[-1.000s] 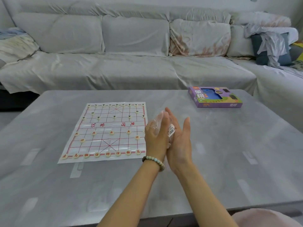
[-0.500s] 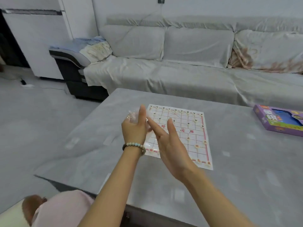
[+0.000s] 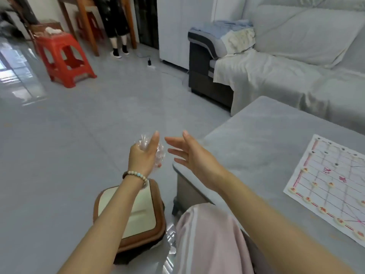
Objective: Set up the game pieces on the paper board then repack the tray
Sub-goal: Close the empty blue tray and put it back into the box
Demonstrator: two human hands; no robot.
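Grey table [image 3: 256, 147]: at right of view.
White red-gridded paper board [image 3: 335, 186]: flat on table, well apart from hands.
Right hand [image 3: 195, 161]: fingers [image 3: 173, 140] spread, empty.
Left hand [image 3: 141, 155]: fingers curled round crumpled clear plastic film [image 3: 160, 155], over floor [image 3: 79, 135]; best discarded first.
Round cream pieces [image 3: 292, 189]: in rows on board.

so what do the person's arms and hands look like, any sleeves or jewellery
The left arm and right arm are bare, with no sleeves in view. The left wrist wears a bracelet of round beads, mostly pale cream with a few turquoise and dark ones. The left hand and right hand show no rings or gloves.
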